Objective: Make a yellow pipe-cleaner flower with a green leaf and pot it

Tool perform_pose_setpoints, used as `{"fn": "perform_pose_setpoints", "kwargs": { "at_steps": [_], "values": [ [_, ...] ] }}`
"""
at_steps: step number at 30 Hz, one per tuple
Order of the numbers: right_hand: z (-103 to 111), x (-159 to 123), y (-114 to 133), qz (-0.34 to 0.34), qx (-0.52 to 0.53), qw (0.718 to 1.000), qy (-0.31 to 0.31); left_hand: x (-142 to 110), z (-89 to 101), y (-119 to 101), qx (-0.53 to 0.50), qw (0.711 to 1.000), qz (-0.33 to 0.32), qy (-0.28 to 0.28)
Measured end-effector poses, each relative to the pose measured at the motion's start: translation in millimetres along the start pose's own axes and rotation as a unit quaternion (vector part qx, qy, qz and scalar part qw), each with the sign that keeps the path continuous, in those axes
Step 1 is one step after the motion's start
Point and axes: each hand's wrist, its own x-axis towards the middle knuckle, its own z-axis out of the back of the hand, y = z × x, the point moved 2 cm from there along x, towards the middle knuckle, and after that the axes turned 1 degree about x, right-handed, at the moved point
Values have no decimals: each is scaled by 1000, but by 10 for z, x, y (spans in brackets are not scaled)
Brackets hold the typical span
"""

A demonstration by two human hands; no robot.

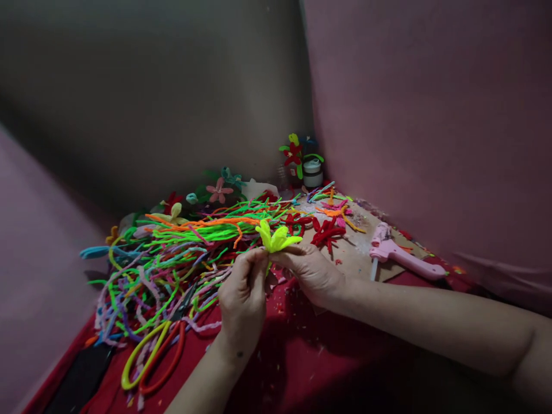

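Observation:
A bright yellow pipe-cleaner flower [276, 237] with several looped petals is held up between my two hands. My right hand [317, 273] pinches it at the base of the petals, fingers closed. Just below and to the left, my left hand [246, 287] is closed, its thumb and fingertips pressed together at the flower's underside. What exactly the left fingertips grip is mostly hidden, though a bit of yellow stem shows between the hands. Behind the flower lies a large heap of loose pipe cleaners [190, 236] in green, orange, purple and other colours.
Scissors [161, 359] with yellow and red handles lie front left, near a dark flat object [81, 379]. On the right, a pink glue gun [403, 256] rests on cardboard [353, 253]. Red pipe-cleaner flowers [328, 232] lie behind my right hand. Walls close in the corner.

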Motion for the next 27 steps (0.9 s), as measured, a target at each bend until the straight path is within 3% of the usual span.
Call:
{"fn": "perform_pose_setpoints", "kwargs": {
  "at_steps": [7,14,22,27],
  "values": [
    [-19,-21,9,-8,25,999,-31,-21,-8,24,162,981,-110,-7],
    [-34,-25,29,-22,40,998,-42,-57,-29,12,201,970,-140,-11],
    [-74,-16,84,-2,34,999,-26,-12,-24,-37,304,919,-247,-37],
    [-63,-6,68,10,19,1000,-9,32,2,-4,307,899,-313,-8]
  ]
}}
